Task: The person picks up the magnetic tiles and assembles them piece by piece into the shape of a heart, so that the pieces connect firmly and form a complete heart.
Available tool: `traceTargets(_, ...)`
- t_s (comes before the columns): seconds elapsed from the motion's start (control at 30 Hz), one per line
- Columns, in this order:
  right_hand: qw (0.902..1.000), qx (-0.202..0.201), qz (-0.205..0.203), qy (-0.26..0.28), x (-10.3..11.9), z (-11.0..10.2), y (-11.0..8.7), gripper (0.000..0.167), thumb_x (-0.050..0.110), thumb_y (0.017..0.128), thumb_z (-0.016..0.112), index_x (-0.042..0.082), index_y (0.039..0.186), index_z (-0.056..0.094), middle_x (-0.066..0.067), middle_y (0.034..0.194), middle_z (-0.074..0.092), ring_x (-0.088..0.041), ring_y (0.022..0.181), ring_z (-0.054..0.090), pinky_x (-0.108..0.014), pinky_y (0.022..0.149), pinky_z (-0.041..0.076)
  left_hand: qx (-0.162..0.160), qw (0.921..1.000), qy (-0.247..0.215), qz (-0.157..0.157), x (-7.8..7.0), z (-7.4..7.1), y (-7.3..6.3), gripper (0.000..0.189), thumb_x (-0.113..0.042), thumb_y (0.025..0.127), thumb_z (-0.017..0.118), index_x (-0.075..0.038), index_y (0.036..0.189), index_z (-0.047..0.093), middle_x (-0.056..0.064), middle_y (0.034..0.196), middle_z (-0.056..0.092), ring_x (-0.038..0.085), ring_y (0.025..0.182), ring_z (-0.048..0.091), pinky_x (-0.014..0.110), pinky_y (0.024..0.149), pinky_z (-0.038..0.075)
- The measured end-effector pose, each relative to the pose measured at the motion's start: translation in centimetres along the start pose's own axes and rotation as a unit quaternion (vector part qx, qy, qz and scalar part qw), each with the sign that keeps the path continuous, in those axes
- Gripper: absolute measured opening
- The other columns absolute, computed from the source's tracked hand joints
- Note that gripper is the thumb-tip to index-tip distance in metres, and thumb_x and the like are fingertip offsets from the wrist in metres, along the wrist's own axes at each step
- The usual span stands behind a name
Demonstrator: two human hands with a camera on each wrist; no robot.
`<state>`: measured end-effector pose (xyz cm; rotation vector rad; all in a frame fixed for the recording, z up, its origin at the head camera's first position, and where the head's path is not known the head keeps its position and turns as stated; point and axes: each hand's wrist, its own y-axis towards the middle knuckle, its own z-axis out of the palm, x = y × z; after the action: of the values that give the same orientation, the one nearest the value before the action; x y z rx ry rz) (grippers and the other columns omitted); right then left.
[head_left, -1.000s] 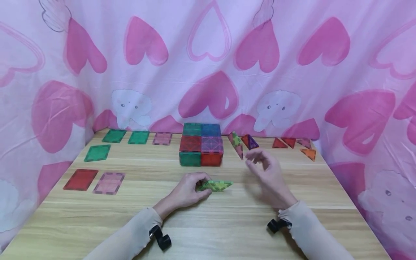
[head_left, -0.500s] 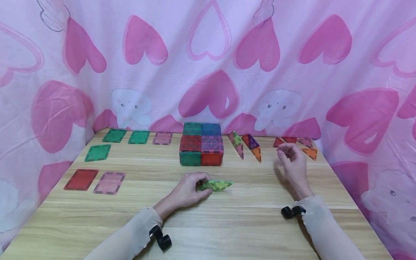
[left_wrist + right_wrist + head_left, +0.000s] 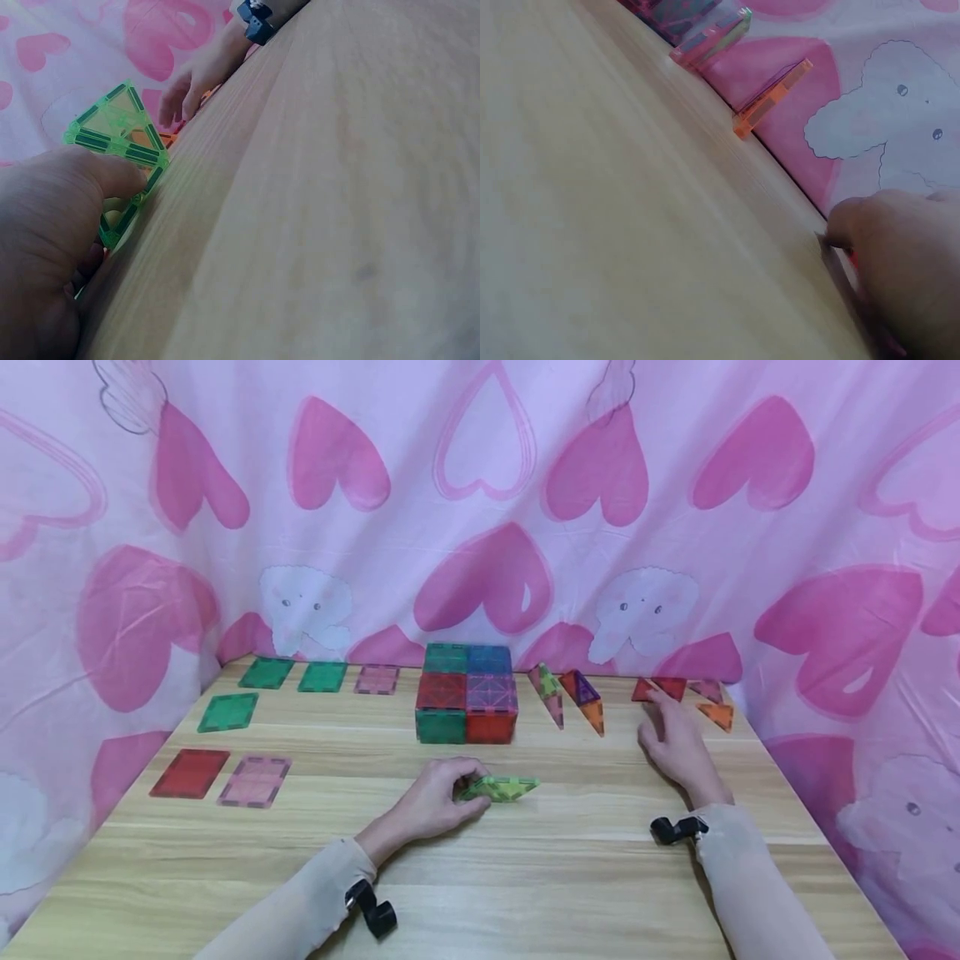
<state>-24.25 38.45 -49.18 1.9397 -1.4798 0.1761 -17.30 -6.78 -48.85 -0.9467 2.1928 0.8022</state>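
Note:
My left hand (image 3: 437, 800) pinches a translucent yellow-green piece of joined triangular magnetic tiles (image 3: 504, 789) just over the tabletop. In the left wrist view, the thumb lies across the same green tiles (image 3: 124, 124), and the other fingers are mostly hidden behind them. At the far right, my right hand (image 3: 681, 750) reaches forward with its fingertips at a red triangular tile (image 3: 642, 690), partly covering it. A bit of red shows beneath that hand (image 3: 907, 270) in the right wrist view. Beside it lie another red triangle (image 3: 670, 687), a pink one (image 3: 705, 691) and an orange one (image 3: 716, 717).
A box of coloured square tiles (image 3: 467, 706) stands at the back middle. To its right are a green-and-pink piece (image 3: 548, 695) and a purple-and-orange piece (image 3: 585, 702). Flat green (image 3: 227, 712), red (image 3: 190, 773) and pink (image 3: 254, 781) squares lie left. A pink curtain (image 3: 480, 485) hangs behind.
My right hand has left the purple-and-orange piece, moved right, and lowered its fingers to the red triangular tile. My left hand keeps its hold on the green tiles.

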Motion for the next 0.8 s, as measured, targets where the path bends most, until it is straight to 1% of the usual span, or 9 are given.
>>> traceTargets(0.07, 0.9997, 0.019, -0.008, -0.016, -0.2, 0.1, 0.0, 0.062, 0.006, 0.101, 0.071, -0.012, 0.157, 0.049, -0.040, 0.155, 0.052, -0.061, 0.147, 0.044, -0.075, 0.119, 0.034, 0.001, 1.0000, 0.000, 0.000, 0.0, 0.0, 0.0, 0.019, -0.015, 0.096, 0.087, -0.021, 0.111, 0.077, -0.012, 0.099, 0.071, 0.007, 0.088, 0.063, 0.026, 0.078, 0.055)
traceTargets(0.13, 0.9993, 0.025, -0.012, -0.025, -0.4, 0.2, -0.1, 0.061, 0.008, 0.103, 0.071, -0.013, 0.156, 0.050, -0.041, 0.155, 0.051, -0.062, 0.146, 0.043, -0.076, 0.119, 0.032, 0.001, 1.0000, 0.001, 0.000, 0.0, -0.1, 0.0, 0.019, -0.015, 0.096, 0.087, -0.021, 0.111, 0.077, -0.012, 0.099, 0.071, 0.007, 0.088, 0.063, 0.026, 0.078, 0.055)
traceTargets(0.27, 0.9996, 0.006, -0.012, -0.023, -0.2, 0.5, -0.2, 0.051, 0.005, 0.103, 0.070, -0.014, 0.149, 0.057, -0.039, 0.143, 0.053, -0.060, 0.137, 0.043, -0.073, 0.114, 0.032, 0.000, 1.0000, 0.004, 0.002, 0.0, -0.1, 0.0, 0.019, -0.015, 0.096, 0.087, -0.021, 0.111, 0.077, -0.012, 0.098, 0.070, 0.008, 0.088, 0.062, 0.027, 0.078, 0.055)
traceTargets(0.4, 0.9996, -0.027, 0.000, -0.006, 0.1, 0.7, -0.4, 0.026, 0.002, 0.104, 0.071, -0.010, 0.127, 0.070, -0.034, 0.125, 0.055, -0.055, 0.125, 0.045, -0.067, 0.106, 0.033, -0.002, 1.0000, 0.000, 0.002, 0.1, -0.1, 0.0, 0.019, -0.015, 0.096, 0.087, -0.022, 0.110, 0.076, -0.012, 0.097, 0.070, 0.007, 0.087, 0.062, 0.026, 0.077, 0.054)
traceTargets(0.47, 0.9992, -0.036, 0.014, 0.001, 0.2, 0.8, -0.5, 0.013, 0.002, 0.104, 0.073, -0.006, 0.114, 0.072, -0.034, 0.125, 0.056, -0.056, 0.126, 0.044, -0.067, 0.106, 0.033, -0.002, 1.0000, -0.001, 0.002, 0.1, 0.0, -0.1, 0.019, -0.015, 0.096, 0.087, -0.022, 0.110, 0.076, -0.012, 0.097, 0.069, 0.007, 0.087, 0.062, 0.025, 0.076, 0.053)
traceTargets(0.57, 0.9990, -0.029, 0.034, 0.007, 0.4, 0.7, -0.7, 0.010, 0.006, 0.104, 0.077, -0.002, 0.106, 0.070, -0.034, 0.130, 0.058, -0.056, 0.130, 0.042, -0.067, 0.106, 0.033, -0.002, 1.0000, -0.001, 0.002, 0.0, 0.0, -0.1, 0.019, -0.015, 0.096, 0.087, -0.022, 0.110, 0.076, -0.012, 0.097, 0.069, 0.007, 0.087, 0.062, 0.025, 0.076, 0.053)
traceTargets(0.67, 0.9983, -0.015, 0.051, 0.023, 0.6, 0.4, -1.0, 0.019, 0.006, 0.102, 0.080, -0.003, 0.115, 0.069, -0.033, 0.135, 0.060, -0.053, 0.131, 0.045, -0.065, 0.106, 0.035, 0.000, 1.0000, 0.000, 0.002, 0.0, 0.1, -0.1, 0.019, -0.015, 0.097, 0.087, -0.022, 0.110, 0.076, -0.012, 0.098, 0.069, 0.007, 0.087, 0.062, 0.025, 0.077, 0.054)
traceTargets(0.73, 0.9971, -0.012, 0.067, 0.035, 0.7, 0.0, -1.2, 0.036, 0.005, 0.100, 0.082, -0.005, 0.130, 0.067, -0.033, 0.136, 0.058, -0.050, 0.127, 0.048, -0.062, 0.104, 0.038, 0.000, 1.0000, 0.000, 0.002, 0.0, 0.1, 0.0, 0.019, -0.015, 0.097, 0.087, -0.022, 0.111, 0.076, -0.012, 0.098, 0.069, 0.007, 0.087, 0.062, 0.025, 0.077, 0.054)
traceTargets(0.8, 0.9951, -0.011, 0.086, 0.049, 0.9, -0.4, -1.6, 0.055, 0.004, 0.098, 0.084, -0.005, 0.146, 0.059, -0.034, 0.138, 0.053, -0.048, 0.125, 0.049, -0.061, 0.103, 0.040, 0.000, 1.0000, 0.000, 0.002, 0.0, 0.1, 0.0, 0.019, -0.015, 0.097, 0.087, -0.022, 0.111, 0.076, -0.012, 0.098, 0.069, 0.007, 0.087, 0.062, 0.025, 0.077, 0.054)
